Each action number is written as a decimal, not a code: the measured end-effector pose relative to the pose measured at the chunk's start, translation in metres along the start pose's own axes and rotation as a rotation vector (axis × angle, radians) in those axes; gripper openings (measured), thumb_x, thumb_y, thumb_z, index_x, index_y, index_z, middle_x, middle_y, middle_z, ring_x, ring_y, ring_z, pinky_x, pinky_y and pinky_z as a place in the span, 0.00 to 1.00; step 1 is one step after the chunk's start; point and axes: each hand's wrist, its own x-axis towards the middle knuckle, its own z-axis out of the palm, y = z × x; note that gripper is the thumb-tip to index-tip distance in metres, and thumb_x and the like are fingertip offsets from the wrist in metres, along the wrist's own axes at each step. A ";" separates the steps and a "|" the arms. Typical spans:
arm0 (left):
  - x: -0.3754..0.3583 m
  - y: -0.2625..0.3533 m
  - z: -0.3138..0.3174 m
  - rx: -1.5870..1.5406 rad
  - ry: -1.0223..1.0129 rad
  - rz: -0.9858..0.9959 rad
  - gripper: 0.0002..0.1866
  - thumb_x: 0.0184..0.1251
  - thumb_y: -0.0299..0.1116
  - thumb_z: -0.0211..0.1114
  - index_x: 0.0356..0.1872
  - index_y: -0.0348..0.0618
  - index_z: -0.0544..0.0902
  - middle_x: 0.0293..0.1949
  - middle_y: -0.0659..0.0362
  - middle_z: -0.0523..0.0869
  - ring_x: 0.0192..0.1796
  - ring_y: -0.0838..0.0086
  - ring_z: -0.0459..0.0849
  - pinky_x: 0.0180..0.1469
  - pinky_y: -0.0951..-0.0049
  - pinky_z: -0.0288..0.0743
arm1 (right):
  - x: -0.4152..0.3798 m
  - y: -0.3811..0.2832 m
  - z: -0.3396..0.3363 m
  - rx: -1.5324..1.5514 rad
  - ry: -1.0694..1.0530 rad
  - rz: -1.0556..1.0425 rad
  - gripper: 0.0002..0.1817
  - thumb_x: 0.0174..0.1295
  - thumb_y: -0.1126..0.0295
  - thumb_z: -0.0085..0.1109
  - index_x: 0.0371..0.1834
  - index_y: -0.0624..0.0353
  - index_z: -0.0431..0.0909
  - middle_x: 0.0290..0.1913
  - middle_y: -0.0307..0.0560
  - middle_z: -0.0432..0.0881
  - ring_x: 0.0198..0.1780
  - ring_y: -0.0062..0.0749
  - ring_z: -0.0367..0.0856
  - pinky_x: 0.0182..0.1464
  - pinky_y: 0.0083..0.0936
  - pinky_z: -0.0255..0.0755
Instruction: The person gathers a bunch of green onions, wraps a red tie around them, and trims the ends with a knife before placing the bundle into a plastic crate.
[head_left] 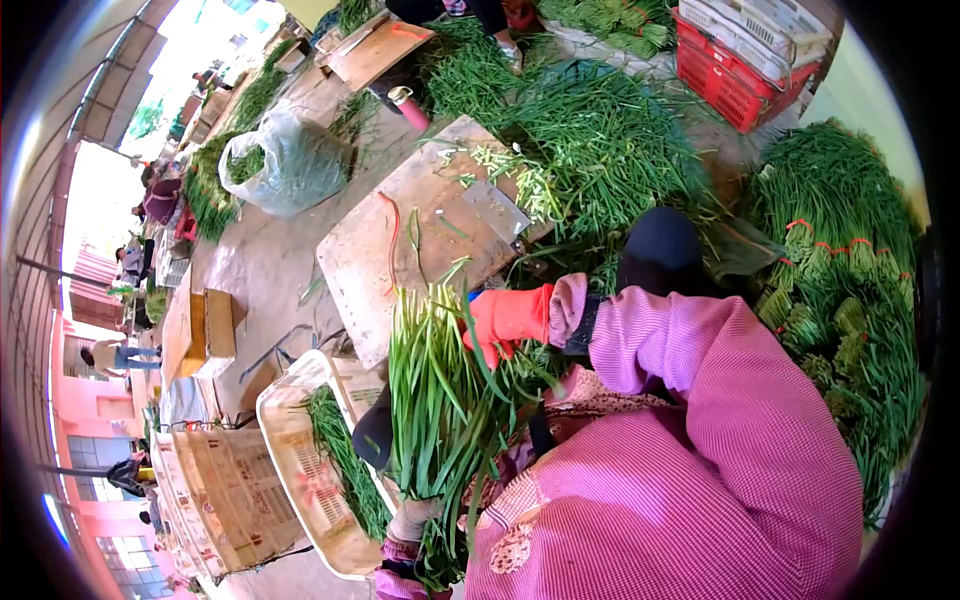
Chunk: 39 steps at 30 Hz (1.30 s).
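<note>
A thick bunch of garlic chives (430, 400) lies across the person's lap, pale cut ends toward the board and leafy ends hanging down. My right hand (510, 318), in an orange-red glove, has its fingers curled against the upper side of the bunch. At the leafy end is my left hand (412, 520), in a greyish glove; leaves cover its fingers, so their grip does not show. Beyond the bunch sits a worn wooden board (365, 255), bearing a flat metal blade (497, 210), a red strip (391, 240) and loose stem trimmings (490, 165).
A white plastic crate (285, 400) holding greens stands close by my left side. Loose greens (610, 130) pile up beyond the board. Tied bundles (830, 250) lie at right. Stacked red crates (715, 75), a clear plastic bag (290, 170) and a pink bottle (410, 110) stand farther off.
</note>
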 end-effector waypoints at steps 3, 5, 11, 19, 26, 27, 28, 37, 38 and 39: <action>0.001 0.046 -0.004 -0.279 -0.242 -0.049 0.25 0.52 0.29 0.74 0.54 0.39 0.80 0.48 0.59 0.85 0.46 0.72 0.81 0.49 0.70 0.77 | 0.003 0.007 0.002 -0.007 0.005 -0.044 0.15 0.59 0.64 0.54 0.42 0.65 0.76 0.25 0.48 0.85 0.19 0.30 0.79 0.21 0.26 0.70; 0.002 0.039 -0.005 -0.349 -0.291 -0.043 0.28 0.49 0.29 0.76 0.55 0.39 0.80 0.48 0.60 0.85 0.46 0.73 0.81 0.50 0.70 0.77 | -0.003 0.004 -0.001 -0.018 0.019 -0.054 0.17 0.59 0.65 0.53 0.43 0.69 0.76 0.24 0.47 0.85 0.20 0.30 0.80 0.22 0.26 0.71; 0.023 0.001 -0.010 -0.212 -0.326 0.096 0.29 0.52 0.32 0.76 0.58 0.40 0.78 0.53 0.58 0.82 0.52 0.71 0.79 0.55 0.69 0.75 | -0.034 -0.003 -0.023 0.197 0.726 -0.370 0.16 0.65 0.60 0.53 0.41 0.64 0.75 0.20 0.43 0.82 0.18 0.28 0.79 0.19 0.25 0.73; 0.032 0.060 -0.002 0.219 -0.219 0.298 0.09 0.63 0.29 0.63 0.44 0.40 0.81 0.37 0.59 0.83 0.36 0.72 0.78 0.36 0.70 0.74 | -0.039 -0.003 -0.015 0.135 0.239 -0.051 0.20 0.66 0.56 0.55 0.49 0.62 0.73 0.21 0.44 0.81 0.16 0.24 0.74 0.17 0.19 0.65; 0.027 0.053 0.004 0.303 -0.156 0.432 0.14 0.63 0.28 0.60 0.50 0.40 0.80 0.43 0.55 0.84 0.43 0.66 0.81 0.45 0.69 0.77 | -0.025 0.015 -0.013 0.253 0.187 -0.077 0.20 0.60 0.61 0.62 0.44 0.68 0.75 0.21 0.46 0.81 0.17 0.26 0.76 0.18 0.21 0.66; 0.025 0.058 0.005 0.217 -0.144 0.318 0.17 0.63 0.28 0.60 0.54 0.41 0.79 0.46 0.55 0.84 0.47 0.65 0.81 0.49 0.67 0.77 | -0.024 0.016 -0.011 0.251 0.184 -0.078 0.20 0.60 0.61 0.62 0.44 0.68 0.75 0.21 0.46 0.81 0.17 0.26 0.76 0.18 0.21 0.66; 0.024 0.050 0.004 0.217 -0.142 0.319 0.17 0.63 0.28 0.60 0.54 0.41 0.79 0.46 0.55 0.84 0.47 0.65 0.81 0.49 0.67 0.77 | -0.021 0.019 -0.008 0.239 0.249 -0.093 0.17 0.60 0.62 0.60 0.43 0.66 0.76 0.21 0.45 0.81 0.17 0.25 0.76 0.17 0.21 0.65; 0.008 0.075 0.007 0.163 -0.240 0.336 0.25 0.59 0.30 0.65 0.60 0.44 0.75 0.53 0.55 0.82 0.53 0.62 0.80 0.57 0.65 0.74 | -0.031 0.027 -0.102 -0.716 1.344 -0.302 0.10 0.61 0.63 0.55 0.39 0.58 0.76 0.27 0.44 0.83 0.25 0.28 0.83 0.26 0.28 0.74; 0.002 0.077 0.008 0.021 -0.226 0.216 0.25 0.60 0.32 0.65 0.60 0.43 0.76 0.53 0.55 0.82 0.53 0.63 0.81 0.56 0.65 0.75 | -0.035 0.020 -0.098 -0.721 1.343 -0.303 0.10 0.61 0.63 0.55 0.39 0.58 0.76 0.27 0.44 0.83 0.25 0.28 0.83 0.26 0.28 0.74; -0.001 0.077 0.009 -0.121 -0.211 0.094 0.24 0.61 0.34 0.66 0.59 0.43 0.76 0.53 0.55 0.83 0.52 0.64 0.81 0.56 0.65 0.75 | -0.043 0.006 -0.088 -0.602 1.145 -0.304 0.10 0.61 0.64 0.54 0.39 0.58 0.76 0.28 0.44 0.83 0.27 0.28 0.83 0.26 0.27 0.74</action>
